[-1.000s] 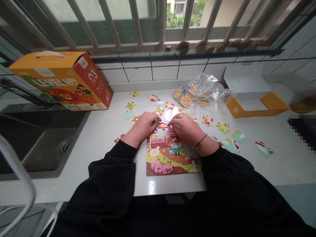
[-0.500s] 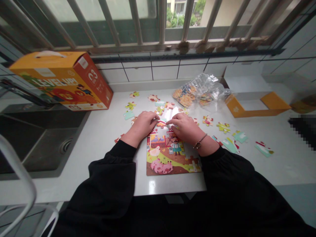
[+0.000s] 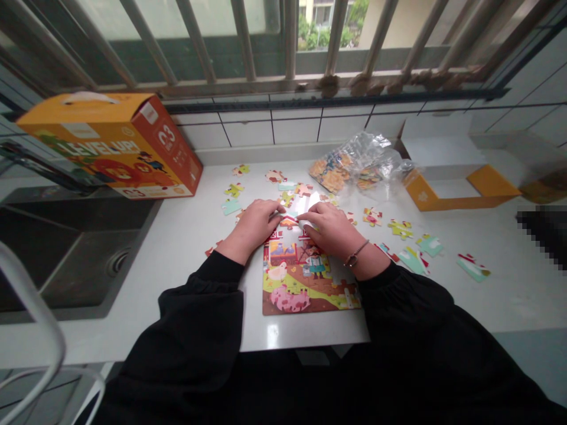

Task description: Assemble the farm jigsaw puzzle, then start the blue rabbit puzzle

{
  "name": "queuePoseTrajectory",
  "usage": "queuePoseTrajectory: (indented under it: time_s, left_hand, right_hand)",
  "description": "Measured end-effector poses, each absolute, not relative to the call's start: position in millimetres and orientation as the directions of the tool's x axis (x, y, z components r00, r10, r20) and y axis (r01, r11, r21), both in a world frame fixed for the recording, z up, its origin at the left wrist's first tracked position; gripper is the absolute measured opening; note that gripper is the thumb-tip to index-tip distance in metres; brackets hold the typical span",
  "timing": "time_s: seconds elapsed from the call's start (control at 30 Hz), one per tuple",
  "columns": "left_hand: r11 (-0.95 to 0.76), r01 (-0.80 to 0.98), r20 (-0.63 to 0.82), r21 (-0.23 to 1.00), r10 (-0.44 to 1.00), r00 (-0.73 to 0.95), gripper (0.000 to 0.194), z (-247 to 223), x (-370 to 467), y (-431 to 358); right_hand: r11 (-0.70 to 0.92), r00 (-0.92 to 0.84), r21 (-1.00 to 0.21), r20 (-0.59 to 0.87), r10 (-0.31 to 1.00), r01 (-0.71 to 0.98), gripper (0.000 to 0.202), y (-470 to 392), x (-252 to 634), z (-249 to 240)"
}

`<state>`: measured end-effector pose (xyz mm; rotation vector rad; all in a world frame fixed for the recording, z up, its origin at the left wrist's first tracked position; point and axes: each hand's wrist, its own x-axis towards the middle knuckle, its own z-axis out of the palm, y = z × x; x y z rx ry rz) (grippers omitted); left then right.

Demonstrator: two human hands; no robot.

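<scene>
I have both hands on one small piece [image 3: 290,221], red and orange, with its ends between my fingertips; my left hand [image 3: 259,224] comes to it from eight o'clock, its thumb and forefinger drawn narrow at the near end; my right hand [image 3: 330,227] comes from four o'clock, its finger and thumb likewise narrow at the other end, though I cannot tell how firmly either grips; a bracelet [image 3: 354,258] rings my right wrist, and black sleeves [image 3: 208,313] cover both arms.

The puzzle [image 3: 305,284] lies flat on the counter [image 3: 465,313] at six o'clock from the piece, part built, showing a pink pig, a white hen and a figure in a teal apron; two red bits of its top edge stand with a pale gap between them, just below the piece; whether the piece touches them I cannot tell.

Loose pieces [image 3: 401,229] lie around the puzzle, in an arc from nine o'clock over twelve to three, some partly hidden by my hands; a clear bag [image 3: 341,165] with more pieces sits at one o'clock; an orange tray [image 3: 447,204] is at two, near the bag; the carton [image 3: 119,153] stands upright at ten, beside the sink [image 3: 88,236] at nine; window bars [image 3: 290,41] cross at twelve.
</scene>
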<state>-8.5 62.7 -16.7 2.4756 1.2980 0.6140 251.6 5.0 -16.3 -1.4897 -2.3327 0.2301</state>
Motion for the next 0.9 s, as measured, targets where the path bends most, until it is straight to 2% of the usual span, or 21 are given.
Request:
queuePoseTrajectory:
  time_s: [0.43,0.67,0.9]
  left_hand:
    - [-0.494,0.744,0.232,0.45,0.869,0.437,0.012,-15,-1,64]
    - [-0.478,0.755,0.284,0.449,0.877,0.387,0.014,-6,-17,61]
    - [-0.341,0.842,0.301,0.417,0.927,0.226,0.018,5,-46,64]
  right_hand:
    - [0.415,-0.376,-0.324,0.178,0.909,0.85,0.033,4,250,-12]
    - [0.454,-0.366,-0.378,0.283,0.887,0.807,0.028,7,257,-10]
    - [0.416,-0.294,-0.392,0.335,0.895,0.82,0.024,11,264,-14]
